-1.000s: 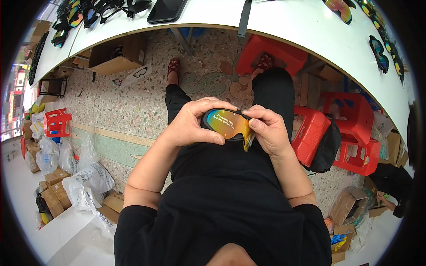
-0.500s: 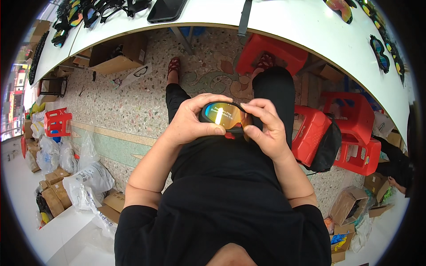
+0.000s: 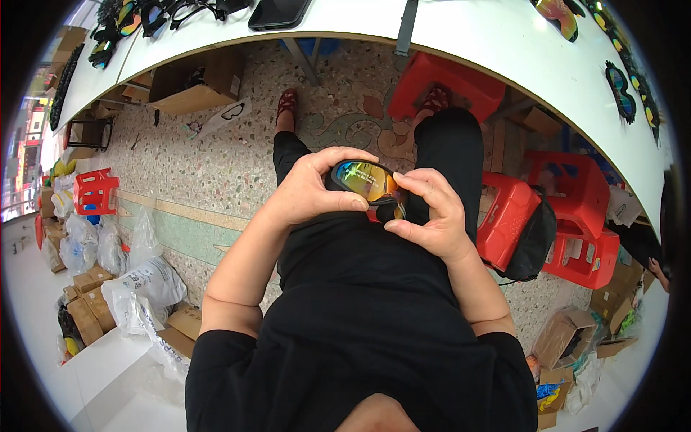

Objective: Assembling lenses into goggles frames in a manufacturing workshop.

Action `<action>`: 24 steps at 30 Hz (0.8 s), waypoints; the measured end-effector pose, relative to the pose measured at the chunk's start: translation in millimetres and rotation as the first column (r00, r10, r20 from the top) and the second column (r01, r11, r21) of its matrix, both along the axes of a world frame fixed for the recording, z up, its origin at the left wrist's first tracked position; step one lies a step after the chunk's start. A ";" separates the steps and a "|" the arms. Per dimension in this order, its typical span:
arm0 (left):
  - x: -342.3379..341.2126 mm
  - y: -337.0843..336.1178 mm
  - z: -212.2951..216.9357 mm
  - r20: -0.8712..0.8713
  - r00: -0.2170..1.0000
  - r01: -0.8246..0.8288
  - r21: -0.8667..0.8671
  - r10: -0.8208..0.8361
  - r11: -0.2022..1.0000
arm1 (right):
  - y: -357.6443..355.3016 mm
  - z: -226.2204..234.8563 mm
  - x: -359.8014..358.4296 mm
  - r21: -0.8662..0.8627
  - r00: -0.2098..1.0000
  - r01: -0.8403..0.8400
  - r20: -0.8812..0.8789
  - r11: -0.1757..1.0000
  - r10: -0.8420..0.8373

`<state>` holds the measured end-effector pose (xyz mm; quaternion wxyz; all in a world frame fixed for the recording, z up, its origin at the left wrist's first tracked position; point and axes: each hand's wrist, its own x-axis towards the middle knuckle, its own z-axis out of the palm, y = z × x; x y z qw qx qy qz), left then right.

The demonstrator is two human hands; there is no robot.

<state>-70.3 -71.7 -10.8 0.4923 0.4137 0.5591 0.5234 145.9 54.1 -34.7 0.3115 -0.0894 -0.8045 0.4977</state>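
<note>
Goggles (image 3: 363, 183), glossy iridescent curved lens, black frame, pinched between left hand (image 3: 309, 191) and right hand (image 3: 428, 219) fingers.

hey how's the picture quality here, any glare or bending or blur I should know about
Head view: fisheye bends the white table edge into an arc, with a black rim around the picture; the mirrored goggle lens, held between left hand and right hand, shows a rainbow sheen; the hands look sharp; the far left is washed out.

Top: black short-sleeved shirt (image 3: 374, 324) — sleeves end above the elbows
Legs: black trousers (image 3: 450, 140)
Feet: dark red sandals (image 3: 287, 103)
Forearms and hands: bare — no gloves, no rings visible
</note>
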 end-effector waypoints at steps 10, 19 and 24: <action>-7.1 10.5 19.4 -0.366 0.928 0.106 0.072 -0.073 0.992 | -1.7 2.1 -0.9 -0.003 0.999 0.037 -0.011 0.999 -0.038; 1.7 30.7 60.7 -0.889 0.392 0.462 -0.030 -0.234 0.886 | -0.5 7.2 0.3 0.094 0.999 -0.015 -0.037 0.995 0.018; 7.2 25.6 46.3 -0.889 0.399 0.456 -0.018 -0.222 0.890 | 6.8 10.7 8.3 -0.085 0.994 -0.102 0.021 0.991 0.104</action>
